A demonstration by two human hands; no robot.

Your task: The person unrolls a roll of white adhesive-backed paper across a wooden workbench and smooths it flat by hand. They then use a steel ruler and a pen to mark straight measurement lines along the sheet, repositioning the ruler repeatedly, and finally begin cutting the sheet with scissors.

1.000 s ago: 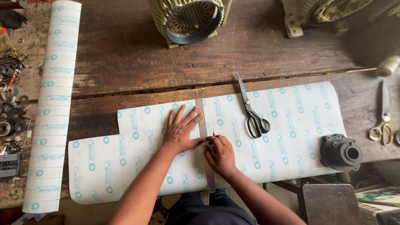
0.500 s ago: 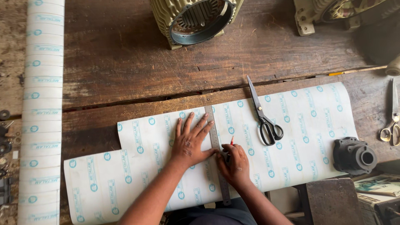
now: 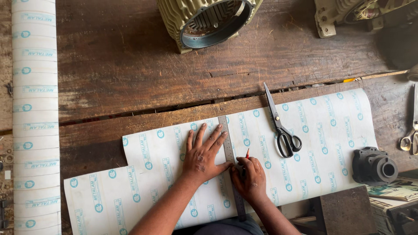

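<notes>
A white sheet with blue printed marks [image 3: 322, 130] lies flat on the wooden workbench [image 3: 130, 65]. A metal ruler [image 3: 228, 143] runs across it from far edge to near edge. My left hand [image 3: 202, 154] presses flat on the sheet, fingers spread, its fingertips on the ruler. My right hand [image 3: 250, 178] grips a red-tipped pen [image 3: 247, 154] with the tip against the ruler's right side. Black-handled scissors [image 3: 281, 126] rest on the sheet to the right, blades pointing away.
A roll of the same printed sheet [image 3: 35, 113] lies along the left. A green motor housing [image 3: 204, 19] stands at the back, another machine part [image 3: 348, 13] at the back right. A black cast part [image 3: 372, 165] weighs down the sheet's right corner. Metal scissors [image 3: 411, 135] lie at the right edge.
The view has shifted closer and slightly left. Both hands keep their hold on ruler and pen, with the right hand moved a little nearer along the ruler.
</notes>
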